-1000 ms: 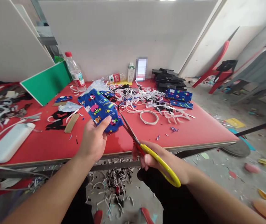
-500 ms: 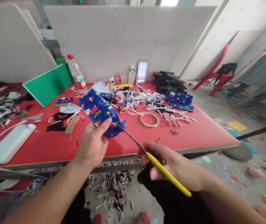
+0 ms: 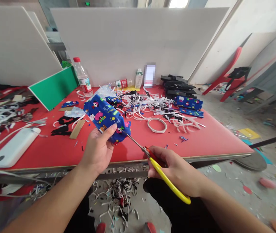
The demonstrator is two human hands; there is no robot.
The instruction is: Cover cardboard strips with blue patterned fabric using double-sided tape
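Note:
A blue fabric piece [image 3: 106, 113] printed with cartoon figures is pinched between the thumb and fingers of my left hand [image 3: 100, 147], above the red table. My right hand [image 3: 170, 166] grips scissors [image 3: 168, 181] with yellow handles. Their blades point up and left, and the tips meet the fabric's lower right edge beside my left thumb. Whether the tips pass into the cloth or lie over it, I cannot tell. More of the same blue printed fabric [image 3: 188, 103] lies folded at the right of the table.
White and black strips [image 3: 147, 103] are heaped mid-table behind a tape ring [image 3: 156, 125]. Black folded pieces [image 3: 178, 85] are stacked at the back right. A bottle [image 3: 82, 77] and green board [image 3: 54, 89] stand at the left, a white power bank [image 3: 14, 147] nearer. Scraps litter the floor.
The scissor handles have swung slightly left and my right hand's fingers have drawn in around them. My left hand keeps its hold on the fabric. The whole view has shifted a little.

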